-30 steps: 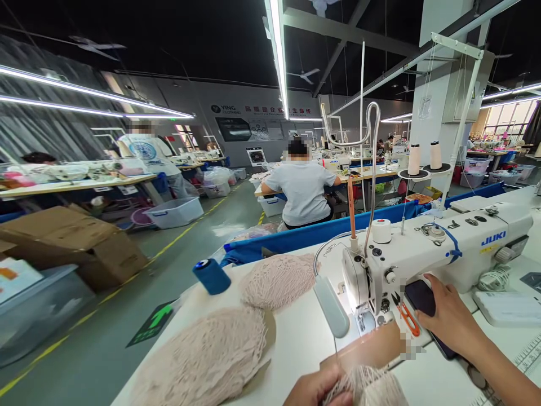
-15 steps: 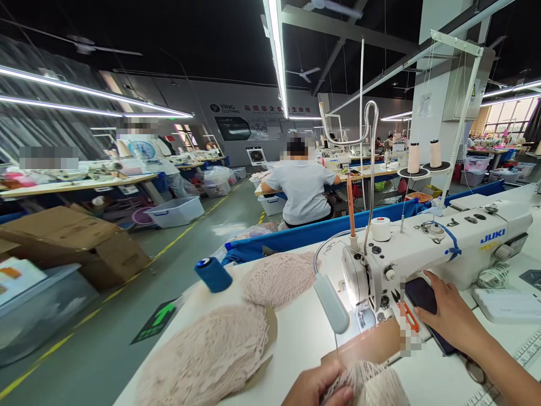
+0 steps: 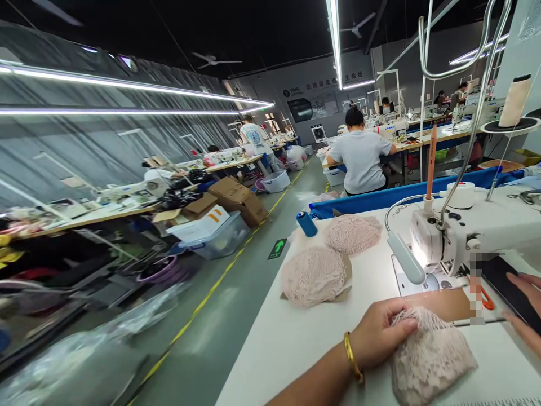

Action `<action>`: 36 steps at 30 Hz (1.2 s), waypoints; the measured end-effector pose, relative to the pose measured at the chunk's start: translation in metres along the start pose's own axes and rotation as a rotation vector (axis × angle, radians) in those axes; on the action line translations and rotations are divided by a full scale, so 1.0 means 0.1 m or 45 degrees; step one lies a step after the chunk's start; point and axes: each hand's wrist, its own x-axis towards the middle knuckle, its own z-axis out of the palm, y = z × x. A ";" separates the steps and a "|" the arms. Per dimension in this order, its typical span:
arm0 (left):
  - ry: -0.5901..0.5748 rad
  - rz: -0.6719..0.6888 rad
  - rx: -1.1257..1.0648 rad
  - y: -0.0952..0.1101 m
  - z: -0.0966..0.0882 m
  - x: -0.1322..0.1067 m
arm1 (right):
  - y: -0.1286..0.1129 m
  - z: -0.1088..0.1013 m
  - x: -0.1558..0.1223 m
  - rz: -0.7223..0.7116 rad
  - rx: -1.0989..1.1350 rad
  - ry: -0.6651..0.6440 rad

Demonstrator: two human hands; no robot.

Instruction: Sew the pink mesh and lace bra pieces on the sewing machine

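Observation:
My left hand [image 3: 380, 335], with a gold bangle on the wrist, pinches the edge of a pink knitted piece [image 3: 429, 358] lying on the white table [image 3: 291, 344]. A brown paper strip [image 3: 443, 301] under the piece runs to the needle of the white sewing machine [image 3: 469, 228]. My right hand [image 3: 526, 307] shows only at the right edge, fingers resting by a dark phone [image 3: 509, 287] under the machine arm. Orange snips [image 3: 486, 299] lie beside it.
Two more pink knitted pieces [image 3: 315, 276] [image 3: 353, 233] and a blue thread cone [image 3: 306, 224] lie farther along the table. A person in a grey shirt [image 3: 361, 158] sits at the bench ahead. Cardboard boxes [image 3: 236, 197] and plastic bins line the aisle on the left.
The view has swung left and down. My left hand and the knitted piece now show fully on the table, and my right hand has slid to the frame's right edge.

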 end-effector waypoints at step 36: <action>0.443 0.290 0.196 -0.02 0.29 0.00 | -1.48 0.21 0.46 -0.149 1.060 -0.522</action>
